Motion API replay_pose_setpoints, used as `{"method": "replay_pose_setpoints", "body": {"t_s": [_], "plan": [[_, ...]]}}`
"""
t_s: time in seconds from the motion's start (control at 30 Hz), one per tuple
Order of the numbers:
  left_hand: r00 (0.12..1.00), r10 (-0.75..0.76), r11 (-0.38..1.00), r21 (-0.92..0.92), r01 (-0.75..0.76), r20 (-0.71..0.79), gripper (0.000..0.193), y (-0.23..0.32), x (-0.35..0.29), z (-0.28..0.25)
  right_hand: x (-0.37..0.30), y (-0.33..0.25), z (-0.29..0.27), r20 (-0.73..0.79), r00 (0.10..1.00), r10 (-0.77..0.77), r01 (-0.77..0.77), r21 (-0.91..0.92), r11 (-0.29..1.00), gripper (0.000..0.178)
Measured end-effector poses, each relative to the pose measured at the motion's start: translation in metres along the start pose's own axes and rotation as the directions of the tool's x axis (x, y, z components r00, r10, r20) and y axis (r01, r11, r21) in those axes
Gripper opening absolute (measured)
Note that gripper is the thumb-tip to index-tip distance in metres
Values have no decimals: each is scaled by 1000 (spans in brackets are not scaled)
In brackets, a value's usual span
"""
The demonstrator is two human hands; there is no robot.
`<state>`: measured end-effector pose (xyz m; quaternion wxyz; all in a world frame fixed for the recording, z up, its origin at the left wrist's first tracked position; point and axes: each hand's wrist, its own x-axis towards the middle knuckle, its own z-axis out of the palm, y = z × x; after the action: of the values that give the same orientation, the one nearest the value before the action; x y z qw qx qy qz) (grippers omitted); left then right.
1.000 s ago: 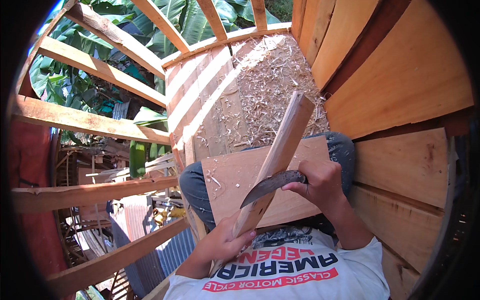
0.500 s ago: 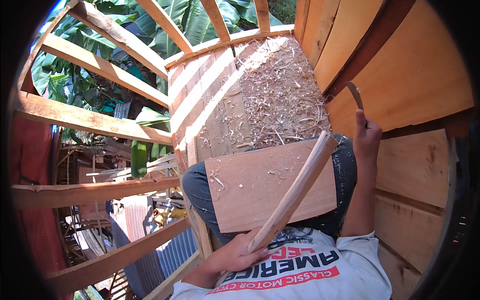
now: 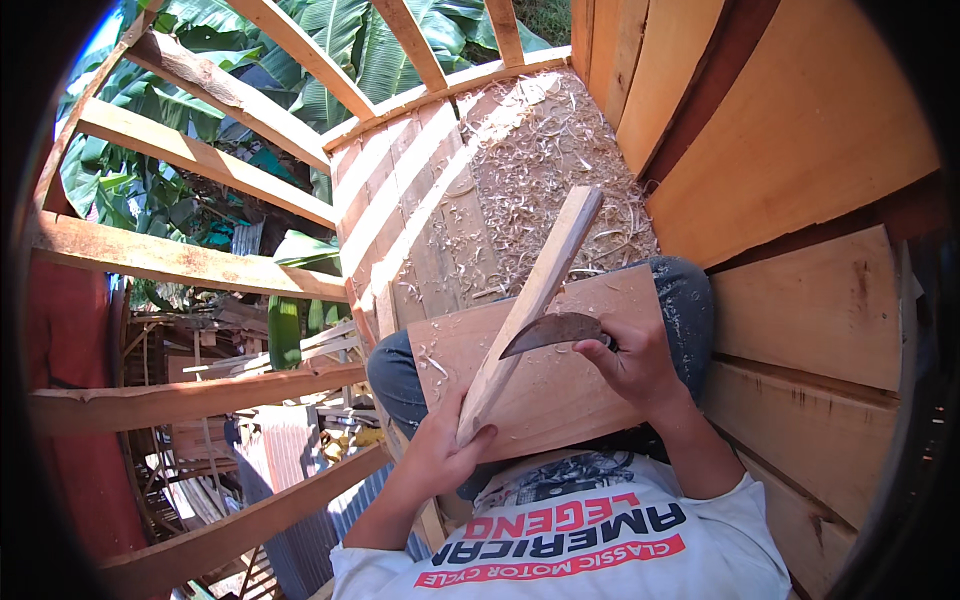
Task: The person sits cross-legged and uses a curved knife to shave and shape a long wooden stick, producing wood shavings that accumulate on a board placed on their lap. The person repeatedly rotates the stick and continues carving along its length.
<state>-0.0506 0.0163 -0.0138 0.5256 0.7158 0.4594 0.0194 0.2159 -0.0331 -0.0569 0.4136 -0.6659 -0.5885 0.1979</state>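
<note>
A squared wooden stick slants up and away over my lap, its far end raised above the floor. My left hand is wrapped round the near end of it. In my right hand is a knife with a dark curved blade; my fingers hide its handle. The blade lies across the stick at about mid-length and seems to touch it. Beneath both rests a flat wooden board across my thighs, with a few small shavings on it.
Curled wood shavings cover much of the plank floor ahead. A wooden plank wall rises close on my right. Along the left runs a slatted wooden railing, with banana leaves and corrugated metal sheets beyond.
My right hand has swung from the far right by the wall down to the stick, bringing the knife blade against it. My left hand has shifted slightly, turning the stick more upright.
</note>
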Motion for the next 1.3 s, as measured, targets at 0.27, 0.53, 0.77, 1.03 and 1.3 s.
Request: {"method": "replay_pose_setpoints", "body": {"t_s": [0.27,0.53,0.77,1.03,1.3], "plan": [[988,57,953,-303,-10,144,48,-12,5,11,-15,0,19,35,993,-117,121,-188,975,52],[980,-7,916,-391,86,199,54,-9,-10,41,-17,11,6,0,986,-167,158,-319,935,58],[989,7,925,-377,51,149,49,-8,-16,49,-10,16,3,5,985,-173,163,-360,919,63],[985,-40,898,-427,109,168,47,-7,-19,56,-11,22,-1,-2,992,-130,121,-355,927,66],[945,89,940,-340,24,314,51,-6,-31,78,21,79,-46,-464,840,282,-335,-33,942,65]]}}
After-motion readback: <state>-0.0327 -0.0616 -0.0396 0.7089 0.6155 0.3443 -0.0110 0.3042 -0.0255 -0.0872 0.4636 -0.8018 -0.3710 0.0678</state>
